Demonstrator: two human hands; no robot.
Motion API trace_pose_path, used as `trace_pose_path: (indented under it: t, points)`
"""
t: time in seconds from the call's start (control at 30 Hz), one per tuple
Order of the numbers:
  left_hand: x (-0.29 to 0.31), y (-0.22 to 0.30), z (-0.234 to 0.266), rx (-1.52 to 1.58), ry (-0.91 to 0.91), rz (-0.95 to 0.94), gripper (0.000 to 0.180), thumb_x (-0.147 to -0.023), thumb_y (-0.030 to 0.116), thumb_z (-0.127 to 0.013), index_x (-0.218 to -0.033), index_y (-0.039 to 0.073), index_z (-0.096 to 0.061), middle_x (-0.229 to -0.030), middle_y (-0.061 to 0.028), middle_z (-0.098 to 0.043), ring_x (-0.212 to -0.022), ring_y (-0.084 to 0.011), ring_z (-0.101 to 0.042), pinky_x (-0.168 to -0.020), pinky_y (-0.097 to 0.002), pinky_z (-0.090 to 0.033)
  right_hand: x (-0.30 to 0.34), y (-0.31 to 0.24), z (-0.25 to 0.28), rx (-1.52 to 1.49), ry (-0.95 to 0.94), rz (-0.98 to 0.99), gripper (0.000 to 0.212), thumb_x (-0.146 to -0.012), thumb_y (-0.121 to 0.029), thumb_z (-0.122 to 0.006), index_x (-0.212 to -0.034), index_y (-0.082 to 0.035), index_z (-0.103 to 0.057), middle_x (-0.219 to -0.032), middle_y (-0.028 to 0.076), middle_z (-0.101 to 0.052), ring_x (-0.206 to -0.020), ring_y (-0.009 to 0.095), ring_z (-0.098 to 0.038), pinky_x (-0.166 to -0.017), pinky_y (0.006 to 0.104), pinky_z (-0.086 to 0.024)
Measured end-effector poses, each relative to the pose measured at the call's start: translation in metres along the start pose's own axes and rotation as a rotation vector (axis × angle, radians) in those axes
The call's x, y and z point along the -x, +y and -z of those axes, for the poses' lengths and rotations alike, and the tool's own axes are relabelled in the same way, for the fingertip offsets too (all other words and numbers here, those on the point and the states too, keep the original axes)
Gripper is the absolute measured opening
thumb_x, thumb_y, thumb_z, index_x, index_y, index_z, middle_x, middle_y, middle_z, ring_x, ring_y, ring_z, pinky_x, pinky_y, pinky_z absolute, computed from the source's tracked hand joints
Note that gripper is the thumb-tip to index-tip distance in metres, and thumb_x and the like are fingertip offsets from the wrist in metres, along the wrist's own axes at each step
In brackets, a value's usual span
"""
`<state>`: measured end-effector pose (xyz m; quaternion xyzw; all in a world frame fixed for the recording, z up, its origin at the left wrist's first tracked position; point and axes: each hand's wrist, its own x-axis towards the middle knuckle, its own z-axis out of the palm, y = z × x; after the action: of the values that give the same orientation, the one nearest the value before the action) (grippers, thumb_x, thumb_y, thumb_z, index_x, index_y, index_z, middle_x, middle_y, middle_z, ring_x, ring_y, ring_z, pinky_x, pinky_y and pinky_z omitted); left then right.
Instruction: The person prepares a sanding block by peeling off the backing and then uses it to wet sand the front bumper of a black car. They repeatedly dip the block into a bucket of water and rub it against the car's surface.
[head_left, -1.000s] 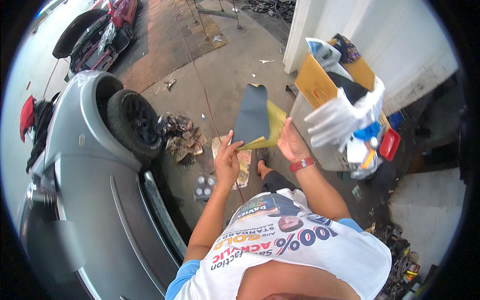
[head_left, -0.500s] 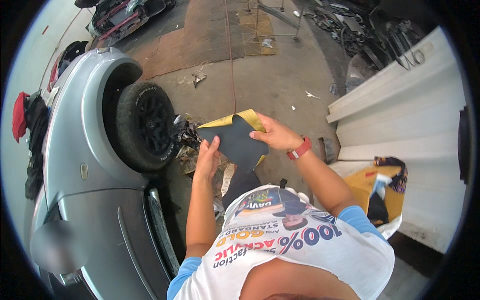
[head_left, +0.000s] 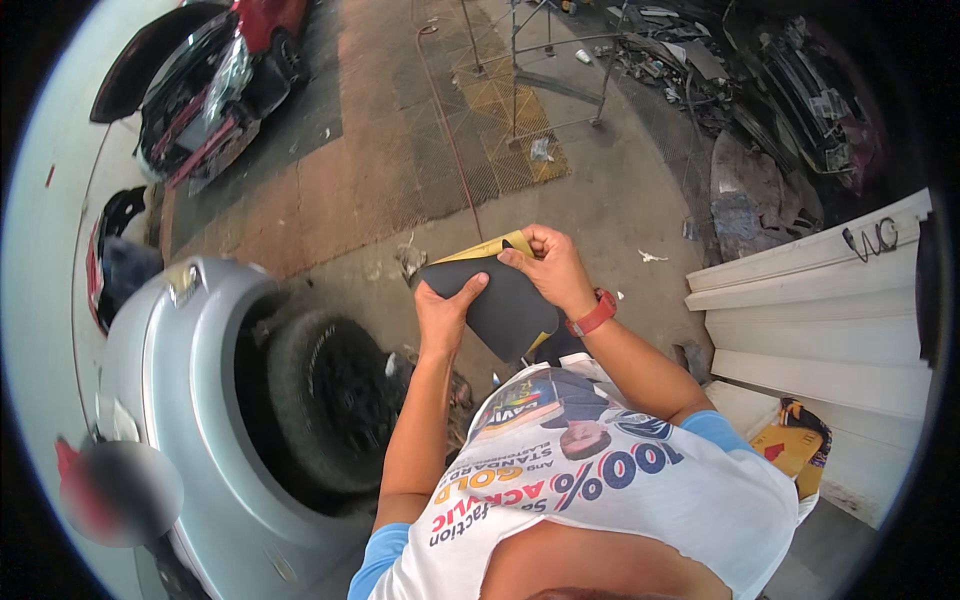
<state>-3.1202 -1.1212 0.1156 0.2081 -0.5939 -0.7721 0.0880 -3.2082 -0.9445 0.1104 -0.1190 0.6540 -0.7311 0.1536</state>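
A sheet of sandpaper (head_left: pixel 507 312), dark grey on one face and yellow on the back, is held in front of my chest. It is folded over along its far edge, where a yellow strip shows. My left hand (head_left: pixel 444 312) grips its left side, thumb lying on the grey face. At the far right corner my right hand (head_left: pixel 555 270) pinches the sheet between thumb and fingers, and a red watch is on that wrist. The fingers behind the sheet are partly hidden.
Close on my left stands a silver car (head_left: pixel 190 360) with a black wheel (head_left: pixel 340 395). A red hose (head_left: pixel 447 130) runs along the floor towards a metal stand (head_left: pixel 560 85). White ridged panels (head_left: pixel 810 310) and a yellow box (head_left: pixel 790 450) are at right; scrap parts (head_left: pixel 690 75) lie beyond.
The view has shifted, showing more of the floor ahead. The sheet's curled upper corner now lies flatter, and my hands are closer together on it.
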Motion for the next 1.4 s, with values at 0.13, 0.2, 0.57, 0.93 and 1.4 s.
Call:
trace_pose_path:
  t: [0.13, 0.2, 0.57, 0.93, 1.4]
  points:
    - [-0.130, 0.020, -0.003, 0.005, -0.048, 0.043, 0.037, -0.090, 0.011, -0.088, -0.120, -0.004, -0.072, -0.108, -0.0101, -0.078, -0.094, -0.0149, -0.074, -0.086, -0.0308, -0.060, -0.130, 0.012, 0.001, 0.054, 0.012, 0.040, 0.015, -0.103, -0.015, -0.076, -0.102, 0.000, -0.073, -0.086, 0.000, -0.074, -0.076, 0.002, -0.059, -0.066, 0.0252, -0.049]
    - [-0.194, 0.032, 0.007, 0.085, -0.048, 0.092, 0.035, -0.091, 0.012, -0.087, -0.120, -0.003, -0.073, -0.107, -0.0092, -0.078, -0.093, -0.0147, -0.074, -0.085, -0.0296, -0.059, -0.201, 0.019, -0.008, -0.034, -0.022, 0.087, 0.014, -0.105, -0.014, -0.073, -0.104, 0.000, -0.072, -0.084, -0.002, -0.072, -0.075, 0.002, -0.057, -0.065, 0.0254, -0.048]
    - [-0.492, 0.159, 0.067, -0.140, 0.366, -0.179, 0.019, -0.091, 0.010, -0.088, -0.101, -0.002, -0.078, -0.092, -0.0007, -0.073, -0.084, -0.0087, -0.064, -0.078, -0.0245, -0.052, -0.569, -0.031, -0.101, -0.020, -0.359, -0.016, 0.026, -0.098, -0.008, -0.078, -0.120, 0.003, -0.070, -0.100, 0.004, -0.076, -0.088, 0.007, -0.070, -0.080, 0.0249, -0.058]
    - [-0.835, 0.214, 0.141, -0.079, 0.299, -0.120, 0.033, -0.096, 0.021, -0.084, -0.116, -0.004, -0.080, -0.105, -0.0084, -0.076, -0.095, -0.0142, -0.068, -0.089, -0.0280, -0.054, -0.906, 0.005, -0.202, -0.195, -0.300, -0.134, 0.016, -0.099, 0.000, -0.073, -0.113, 0.000, -0.066, -0.098, 0.003, -0.075, -0.090, 0.007, -0.070, -0.080, 0.0227, -0.057]
    - [-1.282, 0.339, 0.130, -0.426, 0.143, -0.269, 0.016, -0.097, 0.009, -0.082, -0.109, -0.001, -0.083, -0.092, -0.0058, -0.080, -0.084, -0.0093, -0.070, -0.077, -0.0244, -0.054, -1.342, 0.001, -0.220, -0.423, -0.095, -0.099, 0.014, -0.100, -0.010, -0.075, -0.109, 0.001, -0.071, -0.097, 0.004, -0.077, -0.085, 0.007, -0.070, -0.078, 0.0234, -0.057]
